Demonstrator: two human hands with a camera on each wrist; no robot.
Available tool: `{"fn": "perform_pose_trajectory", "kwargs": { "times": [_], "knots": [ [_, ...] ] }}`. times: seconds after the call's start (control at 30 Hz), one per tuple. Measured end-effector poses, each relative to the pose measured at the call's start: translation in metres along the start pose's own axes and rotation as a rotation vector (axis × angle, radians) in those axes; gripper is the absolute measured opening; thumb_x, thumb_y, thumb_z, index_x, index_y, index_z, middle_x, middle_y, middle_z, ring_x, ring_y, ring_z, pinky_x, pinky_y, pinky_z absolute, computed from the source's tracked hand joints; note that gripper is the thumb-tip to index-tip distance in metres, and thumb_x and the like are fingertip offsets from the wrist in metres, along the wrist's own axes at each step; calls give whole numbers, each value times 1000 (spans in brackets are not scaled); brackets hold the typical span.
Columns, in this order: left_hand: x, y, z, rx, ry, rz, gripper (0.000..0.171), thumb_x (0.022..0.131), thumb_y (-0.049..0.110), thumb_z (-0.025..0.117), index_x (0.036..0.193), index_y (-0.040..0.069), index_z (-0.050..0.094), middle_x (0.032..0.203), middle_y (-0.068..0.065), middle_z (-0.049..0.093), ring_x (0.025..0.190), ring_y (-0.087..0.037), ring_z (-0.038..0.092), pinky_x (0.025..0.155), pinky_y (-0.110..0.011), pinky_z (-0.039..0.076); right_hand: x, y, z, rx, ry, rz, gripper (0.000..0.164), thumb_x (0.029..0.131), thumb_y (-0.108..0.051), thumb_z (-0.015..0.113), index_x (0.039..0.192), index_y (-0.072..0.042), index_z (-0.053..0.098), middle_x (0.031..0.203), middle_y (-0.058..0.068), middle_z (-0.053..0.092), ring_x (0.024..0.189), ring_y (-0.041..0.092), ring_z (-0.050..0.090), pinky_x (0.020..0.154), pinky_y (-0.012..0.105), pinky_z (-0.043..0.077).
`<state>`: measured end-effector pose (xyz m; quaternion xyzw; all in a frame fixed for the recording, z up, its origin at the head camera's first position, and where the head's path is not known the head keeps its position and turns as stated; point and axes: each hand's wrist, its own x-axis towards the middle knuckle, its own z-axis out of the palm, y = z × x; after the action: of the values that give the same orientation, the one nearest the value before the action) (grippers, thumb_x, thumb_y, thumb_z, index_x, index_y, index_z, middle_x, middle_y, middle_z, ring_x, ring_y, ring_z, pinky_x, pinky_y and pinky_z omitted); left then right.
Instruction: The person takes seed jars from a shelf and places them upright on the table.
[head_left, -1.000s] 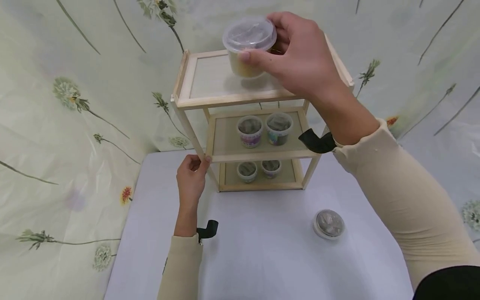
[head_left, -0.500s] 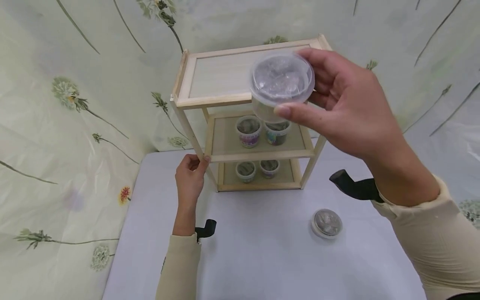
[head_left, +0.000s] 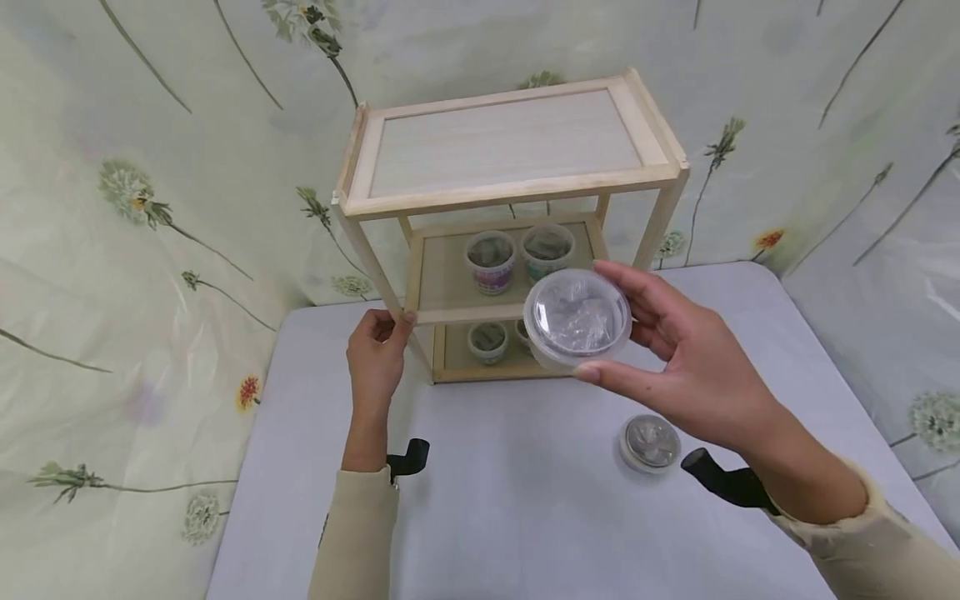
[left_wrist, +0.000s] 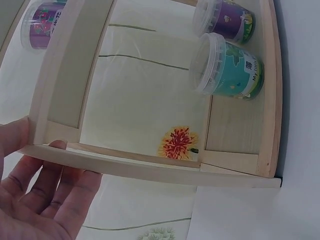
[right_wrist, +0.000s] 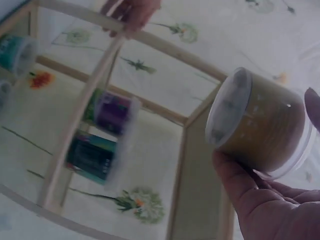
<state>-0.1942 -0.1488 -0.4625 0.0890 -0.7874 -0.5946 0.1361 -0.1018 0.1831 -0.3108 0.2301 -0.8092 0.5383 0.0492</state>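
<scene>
A pale wooden three-tier shelf (head_left: 506,137) stands on the table. My left hand (head_left: 375,354) grips its left front post at the middle tier, thumb on one side and fingers on the other in the left wrist view. In my right hand (head_left: 686,367) is a lidded plastic tub (head_left: 577,317), pinched between thumb and fingers in front of the shelf's right half. Through its wall the right wrist view shows yellowish-brown contents. Two tubs with colourful labels, one purple (head_left: 491,265) and one teal (head_left: 546,248), sit on the middle tier.
On the bottom tier stand two more tubs, a left one (head_left: 487,342) and a right one mostly behind the held tub. Another lidded tub (head_left: 649,443) rests on the white tabletop (head_left: 480,492) at right. Floral sheeting (head_left: 172,333) hangs behind and beside the table.
My right hand has brought the tub down and to the right, from over the top tier to in front of the lower tiers. My left hand stays on the post.
</scene>
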Motion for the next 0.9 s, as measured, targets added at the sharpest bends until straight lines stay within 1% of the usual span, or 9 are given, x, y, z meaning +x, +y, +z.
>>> {"fn": "perform_pose_trajectory", "kwargs": {
  "times": [0.1,0.23,0.37,0.43,0.57,0.63,0.7,0.8,0.9],
  "knots": [
    [0,1,0,3,2,-4,24,100,25,74,110,4,69,107,-11,73,101,-20,69,86,-39,55,-15,21,6,20,-18,43,92,81,2,89,159,-12,42,151,11,52,127,20,61,97,20,50],
    [-1,1,0,7,-6,-13,25,100,26,74,111,4,69,108,-10,73,101,-20,69,86,-39,56,-35,53,14,33,-44,110,90,82,-4,90,158,-7,41,149,14,52,127,34,62,95,20,51],
    [-1,3,0,13,-3,-12,26,100,27,74,111,4,69,109,-10,73,101,-21,70,86,-40,56,-51,91,23,37,-70,194,89,84,-13,91,157,-5,41,145,14,54,126,37,63,95,21,52],
    [-1,3,0,12,1,-11,25,100,26,73,111,4,68,109,-11,73,101,-21,70,86,-40,56,-58,111,29,33,-86,232,89,85,-18,90,157,-5,41,145,14,54,127,37,62,95,26,53],
    [0,2,-1,1,-15,-13,26,101,26,73,112,3,68,109,-11,73,102,-21,69,87,-40,56,-71,146,41,2,-105,286,88,85,-25,90,155,-5,41,147,18,54,128,41,61,96,40,55],
    [-1,1,0,0,-24,-16,26,101,27,73,112,3,68,109,-11,73,102,-21,69,88,-40,56,-78,160,46,-11,-111,303,88,86,-28,90,155,-4,41,147,20,54,127,44,61,96,45,55],
    [-1,1,0,8,-25,-18,26,101,27,73,112,3,68,109,-11,73,102,-20,69,87,-40,57,-84,170,51,-17,-117,317,88,86,-30,89,155,-3,41,147,22,53,126,45,61,96,48,55],
    [-1,2,-1,18,-22,-18,26,101,26,72,112,3,68,109,-11,73,102,-20,69,86,-39,57,-91,182,58,-15,-133,340,90,86,-32,89,155,-3,40,149,23,52,129,45,59,99,50,52],
    [0,3,-1,27,-25,-17,26,101,26,72,112,3,67,109,-11,73,102,-21,69,87,-39,57,-97,191,65,-35,-147,349,90,85,-32,90,154,-2,40,150,23,51,132,44,57,101,50,50]
  ]
}}
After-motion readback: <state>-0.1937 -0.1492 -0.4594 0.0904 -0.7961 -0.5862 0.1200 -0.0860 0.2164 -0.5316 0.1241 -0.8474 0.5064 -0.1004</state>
